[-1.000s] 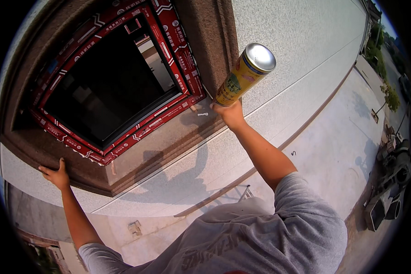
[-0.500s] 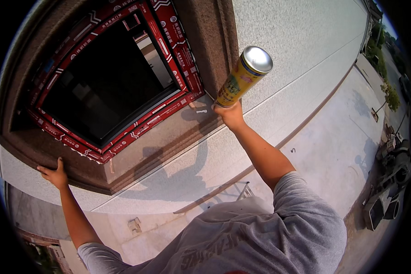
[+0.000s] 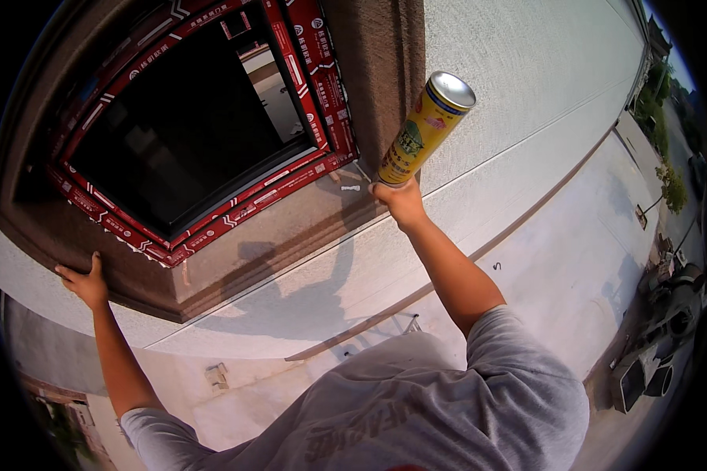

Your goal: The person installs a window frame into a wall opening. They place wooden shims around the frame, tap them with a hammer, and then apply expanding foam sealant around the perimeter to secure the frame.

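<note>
We hold a tall yellow spray-foam can (image 3: pixel 424 129) upside down at the lower right corner of the window frame (image 3: pixel 322 102), its plain metal base uppermost and its nozzle end down in our right hand (image 3: pixel 399 202), which is closed around that end. We judge the can a stiff, smooth metal cylinder, light enough for one hand but top-heavy when gripped this low, and apt to slip in a sweaty palm; a hold further up the body would likely steady it better. Its label is yellow with a green patch in the middle, a red patch higher up and a dark band near the base. Our left hand (image 3: pixel 84 280) lies flat and open against the brown stone surround (image 3: pixel 236 267) at its lower left corner. The frame wears red protective tape (image 3: pixel 239 206) with white marks along every side, around dark glass (image 3: pixel 181 133). Beyond is pale rendered wall (image 3: pixel 526 86).
</note>
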Tool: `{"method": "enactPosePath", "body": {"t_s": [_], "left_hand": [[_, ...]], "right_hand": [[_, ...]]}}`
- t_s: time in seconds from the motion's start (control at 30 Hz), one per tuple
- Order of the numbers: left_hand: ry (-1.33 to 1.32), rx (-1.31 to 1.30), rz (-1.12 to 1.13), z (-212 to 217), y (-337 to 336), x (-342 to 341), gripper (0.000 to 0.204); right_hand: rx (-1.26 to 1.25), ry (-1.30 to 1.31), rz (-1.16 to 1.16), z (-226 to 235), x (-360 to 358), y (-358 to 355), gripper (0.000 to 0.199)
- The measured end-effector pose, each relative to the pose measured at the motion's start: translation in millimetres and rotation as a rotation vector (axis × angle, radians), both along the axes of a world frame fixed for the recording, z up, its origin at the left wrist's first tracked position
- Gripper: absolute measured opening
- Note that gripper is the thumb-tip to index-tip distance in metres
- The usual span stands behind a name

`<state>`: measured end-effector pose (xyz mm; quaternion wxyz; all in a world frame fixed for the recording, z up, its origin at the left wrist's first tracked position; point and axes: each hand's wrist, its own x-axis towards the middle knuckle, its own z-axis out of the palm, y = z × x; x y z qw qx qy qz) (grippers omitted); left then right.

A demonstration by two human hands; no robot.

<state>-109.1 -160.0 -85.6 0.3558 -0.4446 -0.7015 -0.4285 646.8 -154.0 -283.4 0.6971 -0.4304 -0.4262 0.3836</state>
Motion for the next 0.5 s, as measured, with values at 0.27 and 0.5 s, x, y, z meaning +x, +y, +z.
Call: {"method": "enactPosePath", "body": {"t_s": [0.27, 0.5], "left_hand": [[0.051, 0.025, 0.031, -7.5, -2.0, -9.0, 0.129], [0.029, 0.043, 0.007, -4.4, -4.5, 3.4, 0.126]], "right_hand": [[-0.068, -0.001, 0.044, 2.0, -3.3, -2.5, 0.036], [-0.065, -0.015, 0.147, 26.0, -12.1, -11.5, 0.027]]}}
